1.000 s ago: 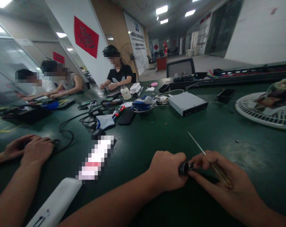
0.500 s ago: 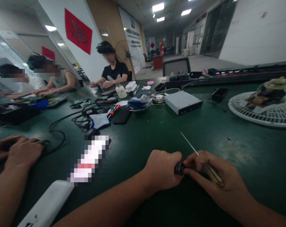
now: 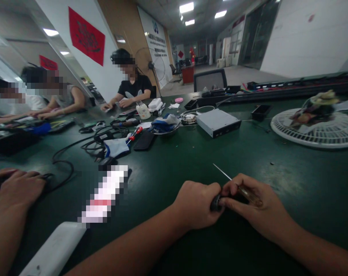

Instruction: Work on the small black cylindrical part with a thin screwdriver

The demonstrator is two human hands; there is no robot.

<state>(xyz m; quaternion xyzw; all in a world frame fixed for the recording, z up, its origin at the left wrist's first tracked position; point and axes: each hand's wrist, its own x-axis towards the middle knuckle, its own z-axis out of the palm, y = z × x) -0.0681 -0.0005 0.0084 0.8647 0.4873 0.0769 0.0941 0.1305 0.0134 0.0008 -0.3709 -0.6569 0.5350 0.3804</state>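
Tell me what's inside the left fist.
A black cylindrical end pokes out of the left hand toward the right hand; the rest is covered, so what it belongs to cannot be seen.

Nothing legible; wall poster (image 3: pixel 153 48) too blurred

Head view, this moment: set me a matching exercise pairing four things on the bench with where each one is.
Things:
1. Amber-handled screwdriver
2. Red-handled screwdriver
3. Grey metal disc drive
4. White round fan grille

Places:
A. At the right end of the green workbench
B. Gripped in the right hand
C. Resting on a white-and-blue cloth
D. To the right of the metal dish

Pairs: 1-B, 2-C, 3-D, 4-A
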